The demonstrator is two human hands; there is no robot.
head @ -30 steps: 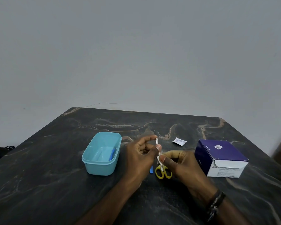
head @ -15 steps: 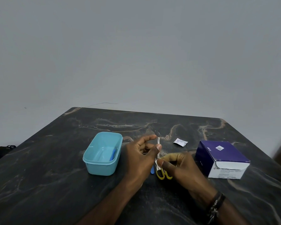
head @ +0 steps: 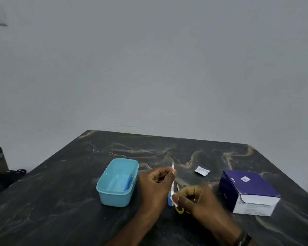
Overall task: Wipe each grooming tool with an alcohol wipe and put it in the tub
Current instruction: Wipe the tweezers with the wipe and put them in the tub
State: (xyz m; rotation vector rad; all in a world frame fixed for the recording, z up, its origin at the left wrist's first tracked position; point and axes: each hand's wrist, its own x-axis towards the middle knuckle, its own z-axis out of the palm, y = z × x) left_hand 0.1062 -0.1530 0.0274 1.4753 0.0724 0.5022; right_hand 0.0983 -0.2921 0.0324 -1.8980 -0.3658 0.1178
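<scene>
A dark marbled table [head: 60,201] is set against a plain grey wall [head: 149,68]. Above its middle, a thin metal tool [head: 172,181] is pinched near its upper end by the left hand [head: 155,185]. A white wipe [head: 174,201] is pinched around the tool's lower end by the thumb and fingers of the right hand [head: 197,199]. Beneath the hands, yellow-handled scissors [head: 179,209] and a blue item [head: 169,199] are partly hidden. A light blue tub [head: 103,189] is placed just left of the hands, with a blue tool [head: 128,183] inside. A torn wrapper [head: 201,170] and a purple box [head: 247,190] are seen to the right.
</scene>
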